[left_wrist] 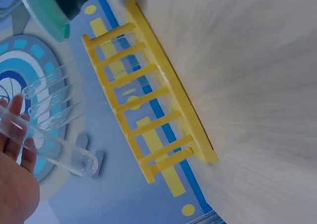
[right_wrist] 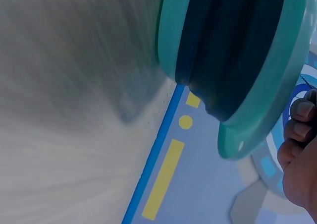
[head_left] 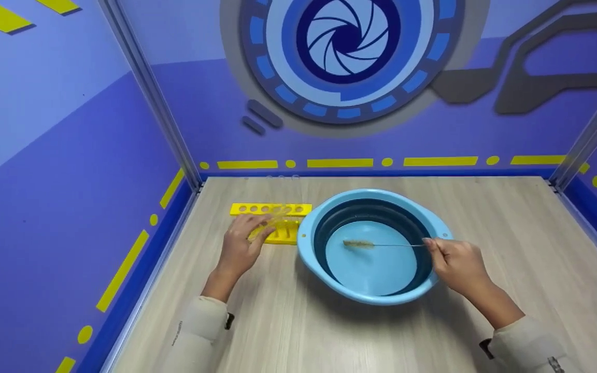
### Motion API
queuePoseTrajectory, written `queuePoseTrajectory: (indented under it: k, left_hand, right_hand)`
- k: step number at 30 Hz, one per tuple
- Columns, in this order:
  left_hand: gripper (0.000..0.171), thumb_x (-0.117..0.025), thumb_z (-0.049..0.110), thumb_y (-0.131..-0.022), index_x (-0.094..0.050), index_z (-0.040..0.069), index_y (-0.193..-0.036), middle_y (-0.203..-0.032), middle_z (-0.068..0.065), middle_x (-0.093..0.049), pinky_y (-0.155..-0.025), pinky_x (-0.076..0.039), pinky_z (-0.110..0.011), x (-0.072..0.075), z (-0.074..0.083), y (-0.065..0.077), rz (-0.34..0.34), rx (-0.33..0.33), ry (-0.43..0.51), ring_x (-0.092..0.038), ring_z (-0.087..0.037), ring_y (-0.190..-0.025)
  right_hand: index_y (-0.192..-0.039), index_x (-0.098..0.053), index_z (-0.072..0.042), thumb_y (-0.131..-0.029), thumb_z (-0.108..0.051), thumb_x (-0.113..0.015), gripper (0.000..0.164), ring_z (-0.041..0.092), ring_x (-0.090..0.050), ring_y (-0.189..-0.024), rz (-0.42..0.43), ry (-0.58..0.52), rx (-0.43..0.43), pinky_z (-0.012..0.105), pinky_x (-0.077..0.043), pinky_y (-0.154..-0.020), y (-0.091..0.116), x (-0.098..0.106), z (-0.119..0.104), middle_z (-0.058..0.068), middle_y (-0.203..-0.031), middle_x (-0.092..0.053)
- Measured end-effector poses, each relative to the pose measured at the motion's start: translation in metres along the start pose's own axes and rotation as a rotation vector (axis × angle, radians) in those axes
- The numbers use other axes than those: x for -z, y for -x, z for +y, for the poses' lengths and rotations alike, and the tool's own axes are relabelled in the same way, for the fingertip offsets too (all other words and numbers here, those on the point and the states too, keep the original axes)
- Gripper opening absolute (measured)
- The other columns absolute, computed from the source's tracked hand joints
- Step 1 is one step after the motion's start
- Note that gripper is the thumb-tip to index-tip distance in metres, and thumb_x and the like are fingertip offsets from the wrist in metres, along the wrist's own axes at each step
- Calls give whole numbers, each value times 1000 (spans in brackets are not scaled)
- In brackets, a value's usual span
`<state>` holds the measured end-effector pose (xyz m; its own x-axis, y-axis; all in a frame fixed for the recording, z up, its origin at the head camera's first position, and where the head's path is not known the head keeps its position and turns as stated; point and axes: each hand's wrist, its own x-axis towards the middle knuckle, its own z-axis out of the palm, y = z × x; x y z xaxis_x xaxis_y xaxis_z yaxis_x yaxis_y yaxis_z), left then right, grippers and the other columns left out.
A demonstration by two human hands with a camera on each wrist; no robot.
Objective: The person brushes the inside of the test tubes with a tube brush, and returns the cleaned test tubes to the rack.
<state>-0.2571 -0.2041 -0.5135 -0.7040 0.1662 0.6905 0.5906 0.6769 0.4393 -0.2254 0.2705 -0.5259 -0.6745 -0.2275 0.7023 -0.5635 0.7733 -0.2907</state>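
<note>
My left hand [head_left: 240, 243] holds a clear test tube [left_wrist: 67, 153] between thumb and fingers, tilted, in front of the yellow test tube rack [head_left: 284, 240]. Several other clear test tubes [left_wrist: 49, 97] stand in the rack, their tops rising above it. To the right of the rack is a light-blue basin [head_left: 371, 299] with a dark collapsible wall. My right hand [head_left: 462, 267] grips the thin wire handle of a test tube brush [head_left: 359, 244] at the basin's right rim. The brush's tan bristle end points left over the basin's inside.
The wood-grain table [head_left: 309, 331] carries the rack and the basin. A blue-purple patterned wall [head_left: 189, 114] closes the back, with side panels left and right and metal posts [head_left: 148, 88] at the corners.
</note>
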Motion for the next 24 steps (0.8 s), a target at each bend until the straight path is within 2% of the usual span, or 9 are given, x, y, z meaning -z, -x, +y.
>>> queuePoseTrajectory:
  k: [3, 7, 12, 16, 20, 24]
  left_hand:
    - [33, -80, 17, -96, -79, 14, -128, -111, -13, -69, -94, -51, -39, -2, 1, -5, 79, 112, 144, -61, -27, -105]
    - [26, -76, 14, -99, -79, 13, -125, -106, -13, -55, -84, -43, -28, -4, -1, -14, 166, 262, 295, -51, -24, -95]
    - [19, -70, 15, -104, -78, 11, -121, -103, -10, -51, -85, -44, -22, -11, -10, -26, 281, 388, 355, -51, -14, -95]
    - [17, -69, 14, -105, -77, 9, -118, -105, -10, -56, -88, -46, -21, -17, -20, -35, 363, 442, 379, -55, -11, -97]
    - [19, -68, 17, -106, -76, 10, -121, -109, -12, -59, -89, -47, -20, -24, -28, -43, 360, 464, 394, -57, -14, -98]
    - [20, -66, 22, -108, -76, 14, -123, -112, -9, -60, -92, -48, -19, -29, -36, -47, 336, 514, 385, -59, -15, -104]
  right_hand:
    - [-57, -45, -17, -91, -1, -79, 51, -2, -30, -49, -2, 7, 4, 18, -21, -49, -1, -6, -2, -12, -53, -30]
    - [-58, -44, -17, -91, -3, -79, 50, -1, -31, -48, 8, 21, 19, 17, -18, -49, -2, -14, -3, -12, -52, -30]
    - [-58, -46, -17, -93, -4, -78, 49, 0, -33, -48, 12, -6, -5, 18, -20, -48, -5, -21, -5, -12, -51, -30]
    - [-58, -47, -17, -93, -4, -78, 49, 0, -35, -48, 13, -25, -4, 18, -21, -47, -5, -26, -6, -12, -52, -31]
    - [-58, -47, -17, -93, -3, -78, 48, 0, -36, -48, 12, -26, -4, 17, -22, -47, -5, -27, -6, -12, -52, -31]
    - [-59, -48, -17, -94, -4, -77, 48, 0, -37, -48, 0, -29, -11, 17, -24, -47, -4, -27, -5, -12, -52, -32]
